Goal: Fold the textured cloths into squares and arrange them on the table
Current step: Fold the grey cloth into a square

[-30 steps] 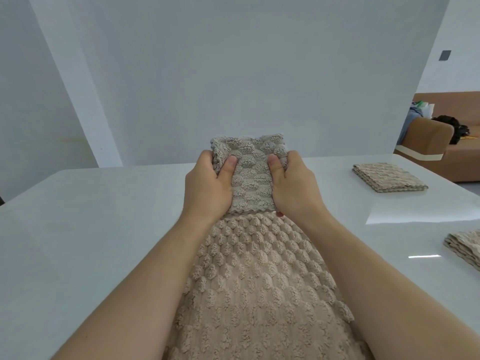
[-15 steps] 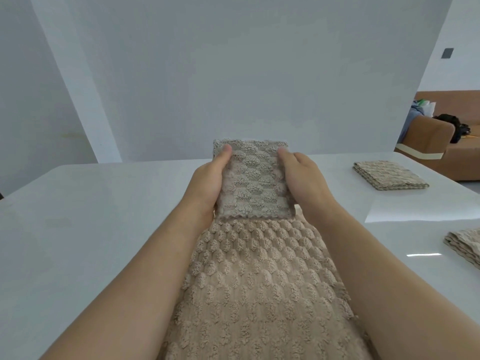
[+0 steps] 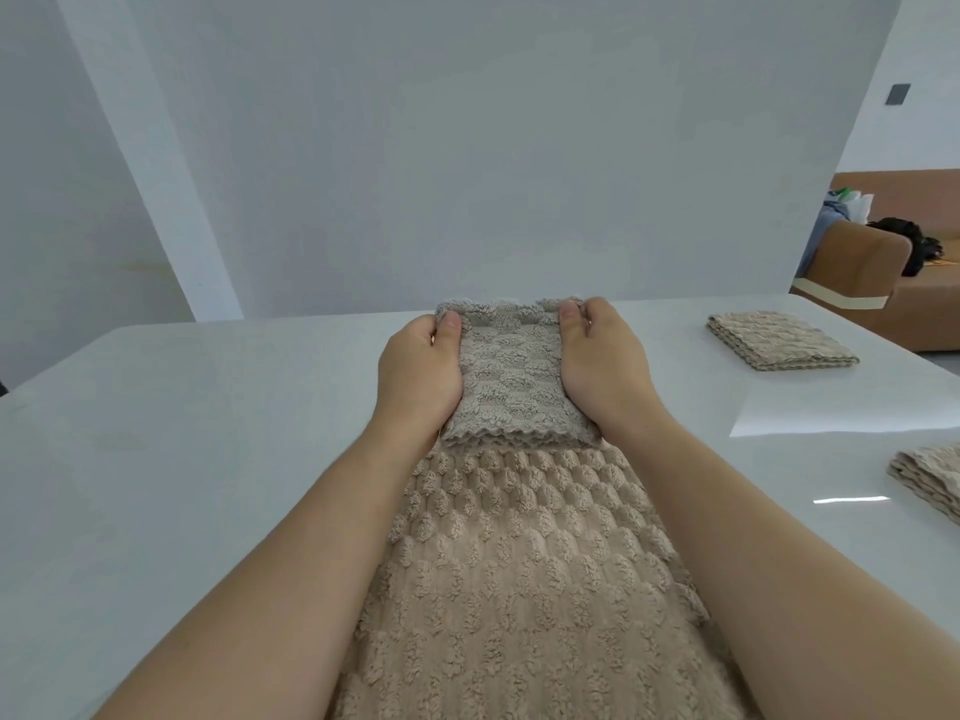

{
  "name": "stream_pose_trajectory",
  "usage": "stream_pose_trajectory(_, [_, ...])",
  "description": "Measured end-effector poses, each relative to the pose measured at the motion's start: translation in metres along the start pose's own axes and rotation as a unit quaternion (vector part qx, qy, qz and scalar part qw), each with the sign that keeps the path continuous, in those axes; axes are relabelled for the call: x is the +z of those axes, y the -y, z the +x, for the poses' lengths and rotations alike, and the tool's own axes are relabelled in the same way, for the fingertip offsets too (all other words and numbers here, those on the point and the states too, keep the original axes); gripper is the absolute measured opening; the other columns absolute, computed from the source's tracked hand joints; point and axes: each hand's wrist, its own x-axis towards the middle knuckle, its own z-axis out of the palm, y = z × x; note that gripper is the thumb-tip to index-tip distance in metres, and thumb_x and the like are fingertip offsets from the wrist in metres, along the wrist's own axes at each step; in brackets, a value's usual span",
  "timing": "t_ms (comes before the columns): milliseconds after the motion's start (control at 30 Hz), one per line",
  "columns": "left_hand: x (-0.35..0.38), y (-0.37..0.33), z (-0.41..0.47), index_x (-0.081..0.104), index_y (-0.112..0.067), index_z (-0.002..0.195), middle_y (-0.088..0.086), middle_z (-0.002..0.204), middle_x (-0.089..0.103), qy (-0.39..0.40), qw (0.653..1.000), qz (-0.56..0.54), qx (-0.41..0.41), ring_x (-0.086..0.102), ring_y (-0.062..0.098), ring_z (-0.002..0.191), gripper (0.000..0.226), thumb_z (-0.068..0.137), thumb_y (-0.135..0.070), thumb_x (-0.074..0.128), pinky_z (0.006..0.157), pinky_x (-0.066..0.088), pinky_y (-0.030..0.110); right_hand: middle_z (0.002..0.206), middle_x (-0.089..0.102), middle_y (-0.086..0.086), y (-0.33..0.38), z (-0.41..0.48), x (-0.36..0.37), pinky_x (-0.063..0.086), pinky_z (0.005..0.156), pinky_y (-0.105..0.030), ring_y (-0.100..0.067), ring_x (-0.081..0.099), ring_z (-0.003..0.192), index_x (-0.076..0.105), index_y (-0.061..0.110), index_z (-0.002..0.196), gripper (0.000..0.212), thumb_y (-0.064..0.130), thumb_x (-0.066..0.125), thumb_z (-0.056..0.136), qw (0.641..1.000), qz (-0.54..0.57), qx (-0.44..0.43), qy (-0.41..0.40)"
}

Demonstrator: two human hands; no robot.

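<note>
- Cloth point(image 3: 511, 387) end, raised a second ago, now lies folded flat.
- My left hand point(image 3: 418, 379) and right hand point(image 3: 602, 371): fingers point(image 3: 570, 319) pinching its far corners.
- Long tail remains; more folds needed.

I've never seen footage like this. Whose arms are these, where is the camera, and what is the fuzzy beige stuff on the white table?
No machine here: these are a person's bare arms, filmed by one wide-angle camera worn on the head, looking forward and down. The left hand and right hand grip the sides of the folded-over far end of a long beige bumpy-textured cloth lying on the glossy white table. To the right rests a folded beige square cloth; another folded cloth shows partly at the right edge.
</note>
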Motion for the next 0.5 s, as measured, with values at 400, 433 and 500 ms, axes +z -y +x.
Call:
stream_pose_trajectory(400, [-0.001, -0.005, -0.004, 0.045, -0.027, 0.123, 0.007, 0.097, 0.066, 0.188, 0.969, -0.107, -0.117, 0.054, 0.021, 0.070, 0.045, 0.089, -0.019, 0.072, 0.053, 0.042, 0.032, 0.082, 0.060, -0.003, -0.023, 0.019, -0.009, 0.046, 0.063, -0.032, -0.022, 0.057, 0.069, 0.049, 0.012, 0.115, 0.047, 0.056, 0.046, 0.099, 0.979, 0.131, 0.157, 0.018])
stream_pose_trajectory(433, [-0.002, -0.004, -0.003, 0.052, -0.025, 0.118, 0.007, 0.100, 0.065, 0.189, 0.972, -0.100, -0.101, 0.054, 0.021, 0.069, 0.036, 0.091, -0.014, 0.072, 0.051, 0.041, 0.031, 0.079, 0.060, -0.003, -0.023, 0.018, -0.011, 0.046, 0.058, -0.031, -0.019, 0.055, 0.062, 0.047, 0.017, 0.118, 0.042, 0.054, 0.051, 0.098, 0.972, 0.153, 0.174, 0.031])
stream_pose_trajectory(500, [-0.004, 0.001, -0.001, 0.066, -0.027, 0.109, 0.002, 0.111, 0.062, 0.186, 0.977, -0.078, -0.072, 0.056, 0.018, 0.064, 0.024, 0.092, -0.011, 0.072, 0.053, 0.047, 0.030, 0.070, 0.057, -0.001, -0.020, 0.015, -0.014, 0.037, 0.046, -0.028, -0.013, 0.045, 0.047, 0.045, 0.021, 0.119, 0.032, 0.040, 0.060, 0.098, 0.963, 0.179, 0.188, 0.073])
